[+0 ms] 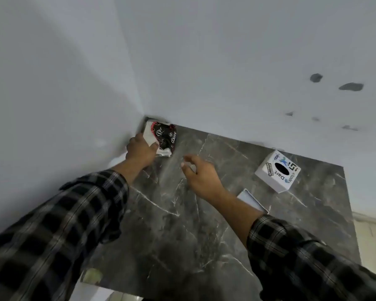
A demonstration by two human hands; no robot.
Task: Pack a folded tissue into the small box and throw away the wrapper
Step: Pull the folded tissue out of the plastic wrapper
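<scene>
A black-and-red wrapped tissue pack (164, 139) with white lettering lies in the far left corner of the dark marble table (182, 213), against the walls. My left hand (140, 149) rests on its near left side, fingers curled around the white end. My right hand (199, 173) hovers over the table just right of the pack, fingers apart and empty. A small white cube box (277, 170) with a dark oval hole on top and printed stickers stands at the far right. A flat white lid or tray (253, 200) lies beside my right wrist.
White walls meet at the corner behind the pack; the right wall has several dark chipped spots (351, 86). The table's right edge (352, 213) drops to a pale floor. A yellowish smudge (92, 275) sits by the near left edge.
</scene>
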